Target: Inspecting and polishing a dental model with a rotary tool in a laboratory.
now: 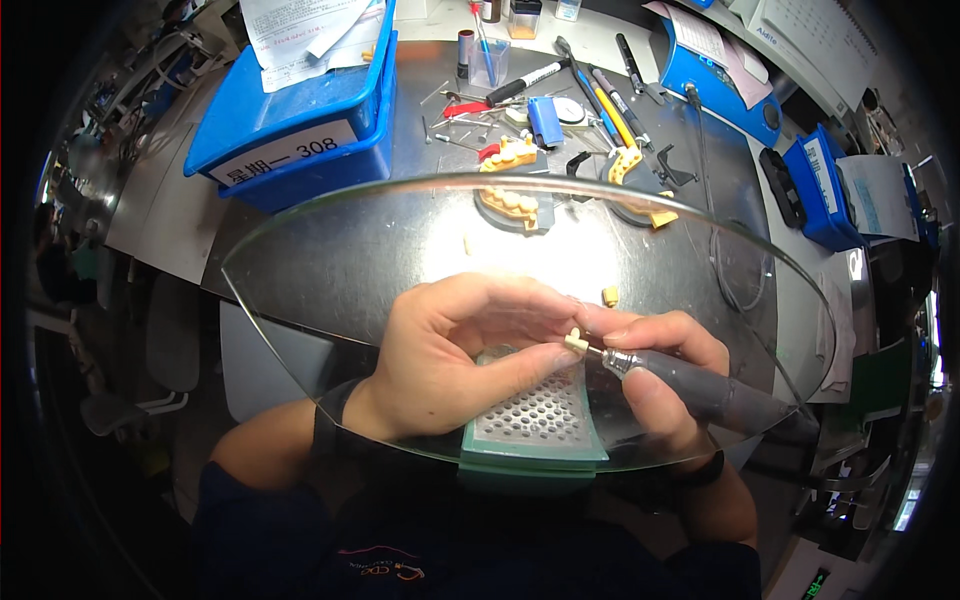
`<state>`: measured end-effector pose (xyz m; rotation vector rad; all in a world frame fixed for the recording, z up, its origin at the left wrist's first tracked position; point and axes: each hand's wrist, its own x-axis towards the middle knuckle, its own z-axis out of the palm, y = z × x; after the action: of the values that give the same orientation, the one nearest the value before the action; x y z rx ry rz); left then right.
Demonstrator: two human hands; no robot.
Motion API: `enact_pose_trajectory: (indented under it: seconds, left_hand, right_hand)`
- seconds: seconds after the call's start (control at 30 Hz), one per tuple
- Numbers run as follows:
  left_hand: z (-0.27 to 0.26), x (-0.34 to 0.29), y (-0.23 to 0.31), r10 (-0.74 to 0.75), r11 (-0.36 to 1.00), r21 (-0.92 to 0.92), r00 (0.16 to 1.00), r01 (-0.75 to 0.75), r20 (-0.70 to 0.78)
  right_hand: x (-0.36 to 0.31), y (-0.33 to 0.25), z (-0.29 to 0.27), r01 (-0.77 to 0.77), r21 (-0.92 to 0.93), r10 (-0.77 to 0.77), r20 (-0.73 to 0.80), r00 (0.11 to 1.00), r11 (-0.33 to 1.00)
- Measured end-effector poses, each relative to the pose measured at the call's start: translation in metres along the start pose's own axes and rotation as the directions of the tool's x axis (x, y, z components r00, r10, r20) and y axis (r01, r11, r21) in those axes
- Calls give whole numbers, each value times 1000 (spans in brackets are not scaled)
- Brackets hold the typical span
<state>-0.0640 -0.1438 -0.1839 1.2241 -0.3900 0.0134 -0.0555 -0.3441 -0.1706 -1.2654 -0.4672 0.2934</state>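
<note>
My left hand [440,350] is curled, its thumb and fingertips pinching a small pale, tooth-coloured piece [574,333], mostly hidden by the fingers. My right hand [665,400] is closed around a grey rotary handpiece [690,385]. From its metal nose a thin shank leads to a cream cylindrical tip [577,343], right at the pale piece; whether they touch I cannot tell. Fingers of both hands meet there. Below them lies a perforated metal grate [530,415] in a green frame. A small yellow block [611,296] sits on the bench just beyond my right fingers.
A clear curved shield [300,215] spans the view above my hands. Beyond it stand two dental models [515,200] [640,190], with pens [530,82], small tools and a cable [735,270] around. Blue bins [290,130] [820,190] flank the bench.
</note>
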Motion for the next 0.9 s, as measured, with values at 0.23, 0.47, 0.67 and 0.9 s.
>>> enact_pose_trajectory:
  seconds: [0.23,0.47,0.67,0.9]
  left_hand:
    - [-1,0,2,-21,999,50,999,20,24]
    - [-1,0,0,-29,999,33,999,28,24]
    - [-3,-1,-3,-10,1000,-10,1000,10,22]
    - [-4,-1,-5,-21,999,-42,999,22,43]
  right_hand:
    - [-1,-1,-1,-6,-2,6,0,1000,1000]
    - [-1,2,0,6,37,-5,-20,1000,999]
    - [-2,1,0,-30,45,31,-35,999,999]
    - [-1,1,0,-17,50,17,-3,1000,999]
